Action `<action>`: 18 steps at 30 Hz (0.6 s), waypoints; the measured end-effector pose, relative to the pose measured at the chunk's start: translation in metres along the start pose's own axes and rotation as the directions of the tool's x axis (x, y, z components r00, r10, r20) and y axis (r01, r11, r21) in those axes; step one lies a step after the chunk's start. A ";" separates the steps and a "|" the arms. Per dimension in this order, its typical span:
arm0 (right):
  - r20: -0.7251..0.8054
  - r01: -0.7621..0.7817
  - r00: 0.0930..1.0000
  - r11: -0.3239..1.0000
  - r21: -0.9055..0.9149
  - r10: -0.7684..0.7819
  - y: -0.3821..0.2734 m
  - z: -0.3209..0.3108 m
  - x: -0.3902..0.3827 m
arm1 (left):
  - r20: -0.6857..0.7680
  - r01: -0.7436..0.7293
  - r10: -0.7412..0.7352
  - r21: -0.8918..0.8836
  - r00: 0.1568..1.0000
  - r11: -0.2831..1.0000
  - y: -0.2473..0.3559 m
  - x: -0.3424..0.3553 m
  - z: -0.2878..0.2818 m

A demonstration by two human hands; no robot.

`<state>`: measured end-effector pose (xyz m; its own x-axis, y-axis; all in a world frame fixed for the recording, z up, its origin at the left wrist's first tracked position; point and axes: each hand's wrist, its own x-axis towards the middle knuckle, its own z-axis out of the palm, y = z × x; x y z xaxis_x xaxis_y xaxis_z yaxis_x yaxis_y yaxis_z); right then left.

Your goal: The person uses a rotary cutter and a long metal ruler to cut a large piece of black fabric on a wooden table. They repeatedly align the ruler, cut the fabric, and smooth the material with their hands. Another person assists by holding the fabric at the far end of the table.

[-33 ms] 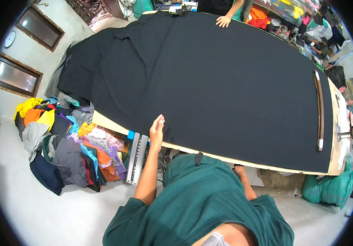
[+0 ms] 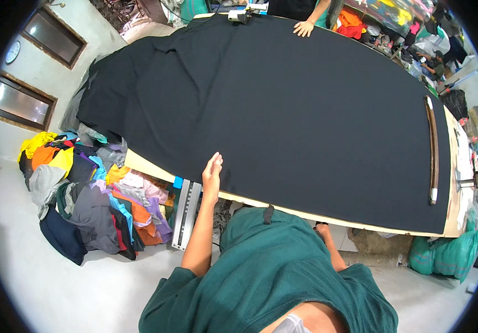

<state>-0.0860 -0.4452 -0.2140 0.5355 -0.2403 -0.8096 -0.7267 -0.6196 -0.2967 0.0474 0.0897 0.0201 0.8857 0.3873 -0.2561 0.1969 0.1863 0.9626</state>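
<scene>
A wide sheet of black fabric (image 2: 305,122) covers most of the long table, smooth over the middle and right, wrinkled toward the left. My left hand (image 2: 212,176) is at the near edge of the fabric, seen edge-on with its fingers stretched out and holding nothing; whether it touches the cloth is unclear. My right hand (image 2: 322,227) is down by my waist at the table's near edge, its fingers hidden. A long, thin brown bar (image 2: 433,150) with pale ends lies on the fabric at the right.
Across the table, another person's hand (image 2: 304,28) rests flat on the fabric beside a white machine (image 2: 238,16). A heap of coloured cloth (image 2: 92,205) lies on the floor at left. A metal rail (image 2: 186,216) stands by my left forearm; green sacks (image 2: 444,255) sit at lower right.
My left hand has risen very slightly. The white machine at the far edge has shifted a little; the fabric and the brown bar lie as before.
</scene>
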 end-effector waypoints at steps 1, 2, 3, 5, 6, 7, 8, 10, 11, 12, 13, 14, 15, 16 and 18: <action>0.003 0.006 1.000 0.996 -0.094 -0.006 0.000 0.010 0.011 | 0.035 0.017 -0.016 -0.019 0.999 1.000 0.005 0.007 -0.008; 0.009 0.006 1.000 0.988 -0.157 -0.005 0.001 0.022 0.011 | 0.069 -0.012 0.013 -0.010 0.998 1.000 0.012 0.019 -0.006; -0.002 -0.029 1.000 0.969 -0.246 0.030 0.000 0.036 0.011 | 0.104 -0.041 0.041 -0.003 0.994 0.999 0.017 0.032 -0.001; 0.018 -0.017 1.000 0.956 -0.291 0.024 -0.018 0.047 0.007 | 0.122 -0.069 0.070 -0.020 0.990 0.997 0.029 0.045 -0.001; 0.033 -0.004 0.999 0.956 -0.294 0.014 -0.027 0.049 0.004 | 0.129 -0.074 0.078 -0.037 0.989 0.997 0.038 0.050 -0.001; 0.043 0.008 0.999 0.955 -0.297 0.005 -0.036 0.049 0.001 | 0.143 -0.062 0.070 -0.064 0.987 0.996 0.040 0.059 -0.001; 0.051 0.010 0.999 0.956 -0.292 0.005 -0.043 0.050 -0.002 | 0.154 -0.054 0.065 -0.074 0.986 0.996 0.051 0.064 0.004; 0.070 0.022 0.998 0.959 -0.283 -0.002 -0.057 0.049 -0.007 | 0.161 -0.061 0.064 -0.025 0.985 0.998 0.061 0.080 0.009; 0.079 0.028 0.997 0.959 -0.282 -0.006 -0.065 0.049 -0.009 | 0.138 -0.042 0.044 -0.017 0.990 0.999 0.065 0.087 0.011; 0.091 0.036 0.996 0.959 -0.282 -0.010 -0.073 0.049 -0.010 | 0.125 -0.031 0.032 -0.004 0.992 0.999 0.070 0.095 0.010; 0.097 0.032 0.995 0.959 -0.281 -0.005 -0.075 0.048 -0.011 | 0.101 -0.012 0.009 0.030 0.995 0.999 0.066 0.101 0.007; 0.102 0.031 0.995 0.959 -0.283 -0.002 -0.079 0.047 -0.012 | 0.074 0.008 -0.012 0.063 0.997 0.998 0.063 0.105 0.003; 0.108 0.032 0.994 0.957 -0.287 -0.001 -0.083 0.044 -0.012 | 0.045 0.029 -0.033 0.095 0.998 0.995 0.058 0.106 -0.002; 0.117 0.033 0.993 0.957 -0.289 0.001 -0.088 0.043 -0.013 | 0.005 0.030 -0.031 0.023 1.000 0.999 0.054 0.102 -0.010; 0.129 0.027 0.992 0.956 -0.294 0.012 -0.093 0.042 -0.013 | -0.069 0.027 -0.035 -0.112 0.997 0.993 0.040 0.078 -0.030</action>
<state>-0.0437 -0.3529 -0.1970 0.4671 -0.1493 -0.8715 -0.5536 -0.8179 -0.1567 0.1123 0.1544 0.0362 0.8470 0.4424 -0.2948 0.1723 0.2963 0.9394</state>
